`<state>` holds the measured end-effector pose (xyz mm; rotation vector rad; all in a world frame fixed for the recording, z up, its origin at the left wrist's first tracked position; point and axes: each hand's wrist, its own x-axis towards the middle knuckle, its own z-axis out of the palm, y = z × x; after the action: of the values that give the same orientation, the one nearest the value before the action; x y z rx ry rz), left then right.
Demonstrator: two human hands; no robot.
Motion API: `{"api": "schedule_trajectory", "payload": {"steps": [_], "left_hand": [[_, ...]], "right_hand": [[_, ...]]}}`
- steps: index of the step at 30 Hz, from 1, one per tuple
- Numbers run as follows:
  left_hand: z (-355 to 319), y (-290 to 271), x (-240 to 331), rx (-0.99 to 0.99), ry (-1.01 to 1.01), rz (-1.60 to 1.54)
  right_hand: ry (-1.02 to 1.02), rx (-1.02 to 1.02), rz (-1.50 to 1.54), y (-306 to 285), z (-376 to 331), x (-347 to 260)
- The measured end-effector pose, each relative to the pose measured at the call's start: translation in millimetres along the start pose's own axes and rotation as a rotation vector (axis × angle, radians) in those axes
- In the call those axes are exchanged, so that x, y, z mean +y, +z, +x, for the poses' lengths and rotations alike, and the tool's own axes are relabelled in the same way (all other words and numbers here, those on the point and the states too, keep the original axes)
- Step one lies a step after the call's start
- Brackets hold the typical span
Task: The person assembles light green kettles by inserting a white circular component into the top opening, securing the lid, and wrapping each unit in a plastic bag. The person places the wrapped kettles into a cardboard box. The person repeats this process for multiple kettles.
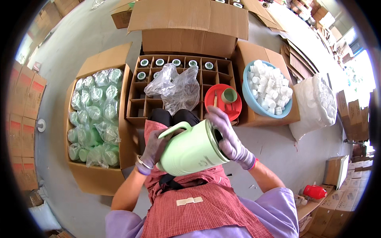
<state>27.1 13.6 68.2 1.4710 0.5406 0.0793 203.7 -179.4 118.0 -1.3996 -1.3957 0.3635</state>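
Observation:
A pale green jug (186,152) with a loop handle lies tilted on its side above my lap, its dark open mouth facing right. My left hand (155,148), in a grey-purple glove, is closed round the jug's base end, below the handle. At the mouth is my gloved right hand (230,139), fingers stretched along the rim and palm toward the opening; part of its thumb side is hidden by the rim. Just beyond, a red basin (212,93) holds a green cup (229,95) and a slim tan-handled tool (215,99).
A divided carton (137,92) ahead holds several white-capped items and crumpled clear plastic bags (180,89). On the left stands an open box (126,139) of bagged green jugs. To the right are a blue basin (247,93) of white caps and a white sack (311,105).

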Motion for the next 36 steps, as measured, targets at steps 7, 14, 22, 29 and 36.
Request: {"api": "schedule_trajectory", "payload": {"steps": [7,14,22,29,36], "left_hand": [[7,18,43,0.109,1.015,0.923],[12,25,25,0.162,0.883,0.692],[16,10,-6,0.146,0.28,0.192],[21,15,19,0.188,0.507,0.305],[13,6,22,0.346,0.566,0.49]], "right_hand": [[0.857,0.439,1.323,26,-36,96],[0.514,0.297,0.197,34,-41,62],[0.142,0.111,0.075,20,-24,57],[0.661,0.313,0.472,27,-30,72],[0.305,0.238,0.462,46,-24,78]]}}
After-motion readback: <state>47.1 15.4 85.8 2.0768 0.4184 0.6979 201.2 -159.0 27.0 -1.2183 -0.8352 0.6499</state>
